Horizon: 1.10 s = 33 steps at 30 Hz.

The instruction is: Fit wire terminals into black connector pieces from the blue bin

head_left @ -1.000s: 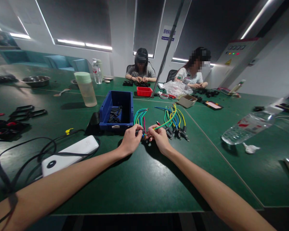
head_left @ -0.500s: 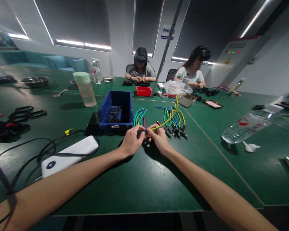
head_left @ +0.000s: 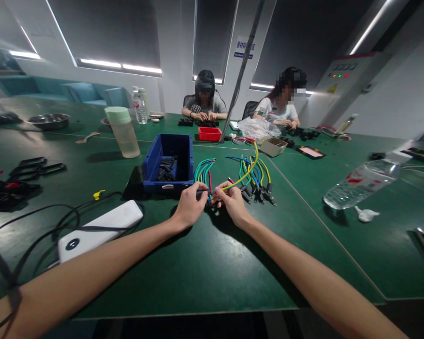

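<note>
Your left hand (head_left: 190, 206) has thumb and fingers clamped on a black sleeve (head_left: 200, 193), just off the near right corner of the bin (head_left: 155, 185). Your right hand (head_left: 234, 203) pinches a yellow-green wire (head_left: 246, 175) a little farther right of the bin; its long end arcs up and away from you. The fingertips almost meet, so I cannot tell whether the wire's tip is inside the sleeve, or what the small bits beneath them are.

If you push while the two are out of line, the tip could catch on the sleeve's rim and the wire buckle, since only a short stretch of it seems to be gripped. Pinch the sleeve too hard and its mouth may flatten; too lightly, and it could slip.

The arcing end hangs over the right bunch (head_left: 256, 181), well right of the bin. A twist of your wrist might sweep it through those wires and tangle them. The left bunch (head_left: 202, 170), right beside the bin, stands close behind your left fingers, so a careless knuckle could scatter it.

A dark cord (head_left: 14, 301) appears to cross your left forearm, nearer you and left of the bin; a sudden reach could drag it along with the power bank (head_left: 102, 228).
</note>
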Motion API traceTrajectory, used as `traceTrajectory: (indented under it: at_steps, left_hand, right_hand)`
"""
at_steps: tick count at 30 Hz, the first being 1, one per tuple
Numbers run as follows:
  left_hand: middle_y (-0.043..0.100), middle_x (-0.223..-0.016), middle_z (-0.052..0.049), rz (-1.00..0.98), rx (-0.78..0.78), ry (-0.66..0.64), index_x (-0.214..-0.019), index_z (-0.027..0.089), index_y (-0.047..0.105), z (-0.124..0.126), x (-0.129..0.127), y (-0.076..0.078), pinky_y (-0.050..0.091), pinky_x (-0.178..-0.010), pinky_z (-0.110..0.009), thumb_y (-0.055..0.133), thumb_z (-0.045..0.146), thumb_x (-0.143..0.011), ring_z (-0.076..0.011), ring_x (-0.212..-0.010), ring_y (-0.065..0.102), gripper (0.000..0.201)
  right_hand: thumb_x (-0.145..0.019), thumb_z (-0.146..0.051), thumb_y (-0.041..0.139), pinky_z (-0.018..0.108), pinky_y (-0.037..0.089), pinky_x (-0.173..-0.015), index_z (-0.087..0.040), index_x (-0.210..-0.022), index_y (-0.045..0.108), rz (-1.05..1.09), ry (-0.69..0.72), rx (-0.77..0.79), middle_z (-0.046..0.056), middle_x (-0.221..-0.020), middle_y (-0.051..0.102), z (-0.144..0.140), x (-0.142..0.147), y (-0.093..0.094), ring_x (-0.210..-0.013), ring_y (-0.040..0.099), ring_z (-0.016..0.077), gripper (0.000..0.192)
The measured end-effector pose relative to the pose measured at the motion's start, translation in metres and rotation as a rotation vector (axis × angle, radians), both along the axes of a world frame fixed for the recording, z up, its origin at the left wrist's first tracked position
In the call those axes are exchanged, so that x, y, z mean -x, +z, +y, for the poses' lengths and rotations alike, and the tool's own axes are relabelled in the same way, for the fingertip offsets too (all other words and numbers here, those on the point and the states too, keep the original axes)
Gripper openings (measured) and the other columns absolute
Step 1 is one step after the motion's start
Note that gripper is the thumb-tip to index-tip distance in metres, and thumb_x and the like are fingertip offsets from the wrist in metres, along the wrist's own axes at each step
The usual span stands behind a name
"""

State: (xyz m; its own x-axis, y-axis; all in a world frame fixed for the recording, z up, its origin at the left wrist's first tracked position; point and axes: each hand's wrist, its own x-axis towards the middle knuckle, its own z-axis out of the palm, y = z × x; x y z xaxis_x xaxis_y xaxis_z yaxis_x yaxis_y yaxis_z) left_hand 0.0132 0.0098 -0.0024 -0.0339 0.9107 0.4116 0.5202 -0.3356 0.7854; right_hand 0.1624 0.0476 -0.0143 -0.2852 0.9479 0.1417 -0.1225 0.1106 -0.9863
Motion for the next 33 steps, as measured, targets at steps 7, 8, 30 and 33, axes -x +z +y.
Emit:
traceTrajectory:
  at_steps: [7, 8, 30, 33]
  left_hand:
    - [0.066, -0.087, -0.003, -0.025, -0.002, -0.001, -0.09, 0.018, 0.058, 0.0009, 0.001, -0.0018, 0.049, -0.075, -0.027, 0.049, 0.021, -0.083, -0.0151, -0.078, 0.062, 0.012]
    - [0.066, -0.087, -0.003, -0.026, -0.001, -0.003, -0.09, 0.018, 0.058, 0.0008, 0.0011, -0.0017, 0.049, -0.075, -0.027, 0.049, 0.021, -0.083, -0.0152, -0.078, 0.062, 0.012]
    - [0.065, -0.089, -0.004, -0.013, 0.021, -0.04, -0.092, 0.017, 0.058, 0.0024, 0.0029, -0.0037, 0.05, -0.073, -0.027, 0.049, 0.012, -0.076, -0.0154, -0.08, 0.062, 0.019]
    - [0.065, -0.089, -0.003, -0.011, 0.022, -0.044, -0.092, 0.017, 0.058, 0.002, 0.0029, -0.0035, 0.049, -0.073, -0.026, 0.049, 0.012, -0.076, -0.0157, -0.081, 0.062, 0.019]
  right_hand:
    - [-0.077, -0.043, 0.064, 0.023, 0.041, -0.044, -0.021, -0.079, 0.049, -0.011, -0.031, -0.028, -0.001, -0.064, 0.063, -0.0014, 0.0005, -0.0011, -0.054, 0.062, 0.0146, 0.027]
    - [-0.077, -0.044, 0.064, 0.023, 0.041, -0.044, -0.021, -0.079, 0.049, -0.015, -0.029, -0.027, -0.001, -0.064, 0.063, -0.0012, 0.0004, -0.001, -0.054, 0.062, 0.0147, 0.027]
    - [-0.073, -0.043, 0.066, 0.022, 0.042, -0.043, -0.019, -0.078, 0.054, -0.108, -0.003, -0.057, -0.002, -0.059, 0.061, 0.0003, -0.0009, 0.0016, -0.053, 0.062, 0.0147, 0.028]
    - [-0.074, -0.043, 0.066, 0.021, 0.042, -0.043, -0.019, -0.078, 0.054, -0.115, -0.004, -0.055, -0.001, -0.058, 0.061, 0.0006, -0.0008, 0.0013, -0.054, 0.063, 0.0149, 0.027]
